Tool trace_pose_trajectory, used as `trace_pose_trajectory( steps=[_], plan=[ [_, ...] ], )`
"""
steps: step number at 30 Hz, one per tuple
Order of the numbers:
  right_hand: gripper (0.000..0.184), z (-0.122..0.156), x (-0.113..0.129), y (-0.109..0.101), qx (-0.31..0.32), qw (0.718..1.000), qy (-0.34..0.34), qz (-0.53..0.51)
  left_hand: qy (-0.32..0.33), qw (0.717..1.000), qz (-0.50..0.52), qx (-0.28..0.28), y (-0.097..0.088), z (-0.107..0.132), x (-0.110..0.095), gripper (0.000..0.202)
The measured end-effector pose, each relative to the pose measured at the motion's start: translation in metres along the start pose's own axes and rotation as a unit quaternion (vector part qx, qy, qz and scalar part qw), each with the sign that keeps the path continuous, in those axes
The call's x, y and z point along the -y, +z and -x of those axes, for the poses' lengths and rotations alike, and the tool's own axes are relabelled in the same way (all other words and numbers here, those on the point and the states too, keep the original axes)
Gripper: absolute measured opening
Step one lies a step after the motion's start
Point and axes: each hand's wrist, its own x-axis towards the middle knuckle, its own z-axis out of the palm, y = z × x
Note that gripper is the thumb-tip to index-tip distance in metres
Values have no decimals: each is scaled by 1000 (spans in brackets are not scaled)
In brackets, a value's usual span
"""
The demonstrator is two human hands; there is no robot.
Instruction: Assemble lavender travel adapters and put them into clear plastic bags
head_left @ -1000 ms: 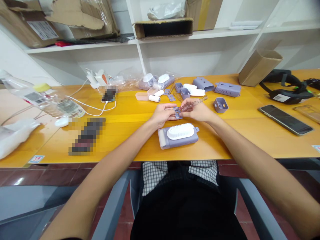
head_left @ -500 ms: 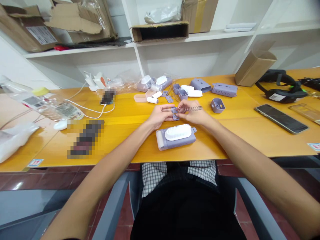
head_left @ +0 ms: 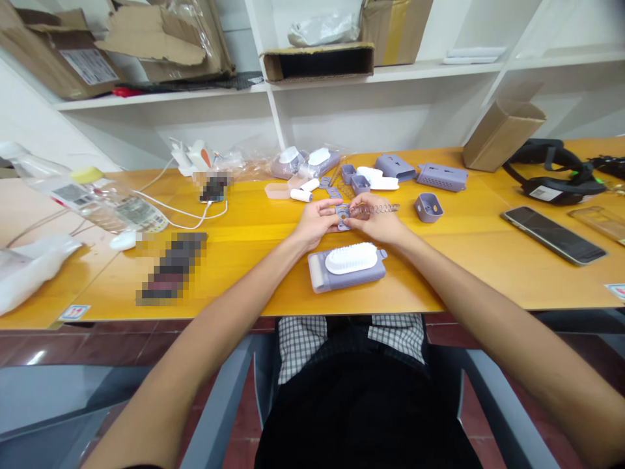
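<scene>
My left hand (head_left: 315, 223) is closed on a small flat purple plastic plate (head_left: 342, 215) with cut-outs, held just above the table. My right hand (head_left: 374, 220) pinches a metal coil spring (head_left: 383, 209), whose free end points to the right; its other end meets the plate between both hands. The right fingertips hide part of that contact. In front of the hands, close to the table's near edge, lies a purple cleaning brush (head_left: 349, 273) with white bristles on top and a clear cap at its left end.
Behind the hands are white rollers (head_left: 301, 195), purple cups (head_left: 361, 184), purple housings (head_left: 442, 176) and white brush heads (head_left: 377, 178). A single purple cup (head_left: 429, 207) stands right of my right hand. A phone (head_left: 554, 234) lies farther right; plastic bottles (head_left: 97, 195) lie left.
The whole view has shifted slightly, with the scene a little to the right. Both hands keep their hold on the plate and the spring, with hardly any movement between them.
</scene>
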Motion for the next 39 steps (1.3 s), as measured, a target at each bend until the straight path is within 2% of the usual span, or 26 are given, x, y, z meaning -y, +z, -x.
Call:
trace_pose_trajectory(
  steps=[5,8,21,33,39],
  plan=[
    [43,0,-7,2,31,995,59,-69,-17,1000,-1,25,-1,1,-2,54],
    [44,0,-8,1,34,993,74,-88,-17,1000,-6,19,-1,1,-2,58],
    [37,0,-3,-1,35,994,77,-73,-18,999,-1,30,-2,5,-4,58],
    [45,0,-5,-1,50,991,78,-96,-15,999,-3,39,-5,3,-3,57],
    [43,-1,-5,-2,44,991,80,-96,-18,999,9,41,-5,3,-3,58]
  ],
)
